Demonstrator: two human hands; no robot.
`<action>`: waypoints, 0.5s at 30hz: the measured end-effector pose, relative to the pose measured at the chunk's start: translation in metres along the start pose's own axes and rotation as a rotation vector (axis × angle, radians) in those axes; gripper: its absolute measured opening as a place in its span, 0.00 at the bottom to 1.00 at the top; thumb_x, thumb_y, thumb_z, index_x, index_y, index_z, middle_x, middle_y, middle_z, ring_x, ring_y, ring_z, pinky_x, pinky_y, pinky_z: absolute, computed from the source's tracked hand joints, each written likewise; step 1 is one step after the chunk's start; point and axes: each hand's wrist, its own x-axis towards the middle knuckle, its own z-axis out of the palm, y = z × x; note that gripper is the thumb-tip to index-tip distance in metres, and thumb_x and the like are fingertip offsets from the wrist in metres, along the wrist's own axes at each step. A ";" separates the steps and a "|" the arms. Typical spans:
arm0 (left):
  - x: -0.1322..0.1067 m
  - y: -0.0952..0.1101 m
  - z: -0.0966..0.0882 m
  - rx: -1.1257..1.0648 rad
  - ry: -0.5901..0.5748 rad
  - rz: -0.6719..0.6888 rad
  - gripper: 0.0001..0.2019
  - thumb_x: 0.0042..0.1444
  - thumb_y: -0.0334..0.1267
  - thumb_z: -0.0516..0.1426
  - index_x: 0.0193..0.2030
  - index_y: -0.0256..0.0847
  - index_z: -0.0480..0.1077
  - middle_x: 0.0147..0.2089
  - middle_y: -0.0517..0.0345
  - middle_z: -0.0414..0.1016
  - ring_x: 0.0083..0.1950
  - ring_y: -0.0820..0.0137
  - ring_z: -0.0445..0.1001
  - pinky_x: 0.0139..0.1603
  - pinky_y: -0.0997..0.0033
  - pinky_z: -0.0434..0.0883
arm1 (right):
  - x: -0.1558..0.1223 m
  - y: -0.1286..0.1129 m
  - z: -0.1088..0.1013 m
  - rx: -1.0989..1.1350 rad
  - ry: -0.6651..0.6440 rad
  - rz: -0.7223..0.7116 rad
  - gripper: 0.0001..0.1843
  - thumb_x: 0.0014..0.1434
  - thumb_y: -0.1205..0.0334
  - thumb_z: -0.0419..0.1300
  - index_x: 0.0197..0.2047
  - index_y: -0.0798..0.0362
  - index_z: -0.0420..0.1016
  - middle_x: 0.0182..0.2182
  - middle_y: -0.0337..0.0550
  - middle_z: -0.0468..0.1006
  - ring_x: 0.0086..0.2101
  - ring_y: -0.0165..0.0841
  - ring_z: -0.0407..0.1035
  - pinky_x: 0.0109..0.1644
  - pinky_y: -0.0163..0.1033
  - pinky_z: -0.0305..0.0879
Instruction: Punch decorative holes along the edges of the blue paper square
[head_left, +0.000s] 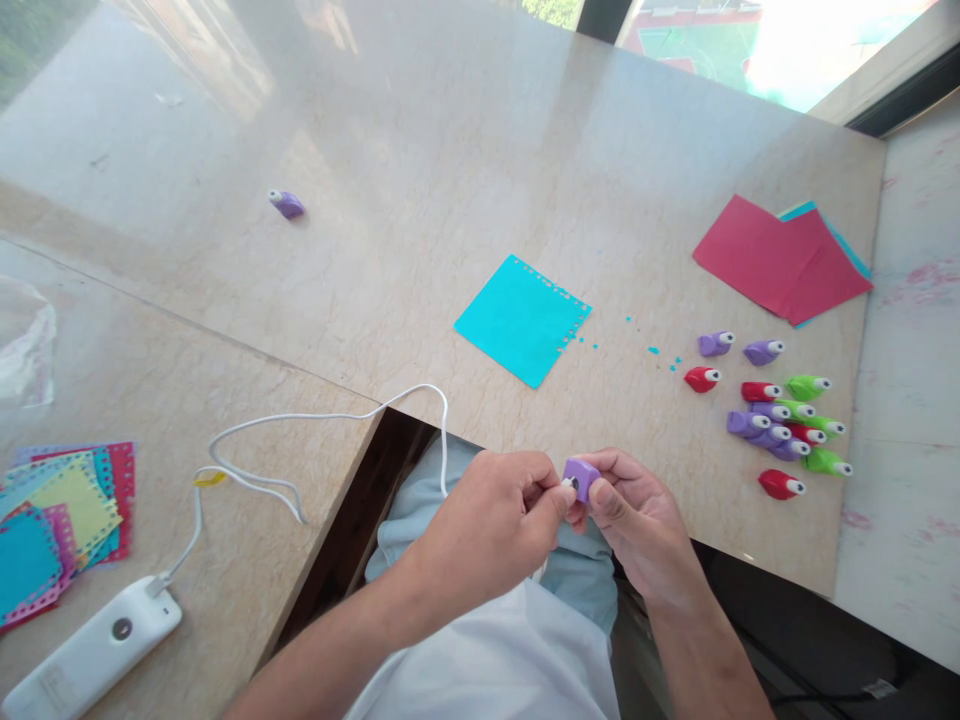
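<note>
Between both hands, just off the table's front edge and over the lap, is a purple craft punch [579, 478] with a white button end. My right hand [643, 520] grips its purple body between thumb and fingers. The thumb and curled fingers of my left hand [495, 515] close on its white end. On the table beyond lies a square of blue paper [514, 325], a row of small punched holes along its upper right edge and more on its right corner. Tiny blue paper bits [653, 350] are scattered to its right.
Several purple, red and green punches [776, 425] cluster at the right, below red paper sheets [765, 255]. One purple punch [287, 205] lies far left. Punched coloured papers [75, 500] and a white power bank [97, 645] with a white cable [322, 415] occupy the left.
</note>
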 end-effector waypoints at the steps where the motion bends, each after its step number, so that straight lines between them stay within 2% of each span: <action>1: 0.000 0.000 0.000 -0.009 -0.001 0.004 0.13 0.63 0.37 0.53 0.29 0.39 0.74 0.22 0.63 0.72 0.22 0.78 0.63 0.23 0.78 0.56 | 0.000 0.000 0.000 0.017 -0.008 0.008 0.17 0.54 0.50 0.72 0.39 0.54 0.78 0.24 0.39 0.78 0.25 0.28 0.71 0.29 0.31 0.68; 8: -0.001 0.000 0.000 -0.010 0.027 0.023 0.14 0.64 0.38 0.53 0.30 0.39 0.74 0.22 0.64 0.71 0.21 0.79 0.61 0.24 0.79 0.56 | 0.005 0.004 -0.006 0.104 -0.101 0.054 0.14 0.57 0.53 0.70 0.41 0.53 0.78 0.26 0.39 0.78 0.26 0.28 0.72 0.29 0.31 0.69; 15: -0.004 0.006 -0.007 0.192 0.036 0.067 0.13 0.64 0.35 0.54 0.29 0.39 0.76 0.22 0.64 0.67 0.22 0.78 0.57 0.24 0.76 0.52 | 0.008 0.009 -0.010 0.103 -0.134 0.067 0.15 0.57 0.52 0.69 0.41 0.54 0.78 0.26 0.41 0.77 0.25 0.28 0.71 0.29 0.32 0.68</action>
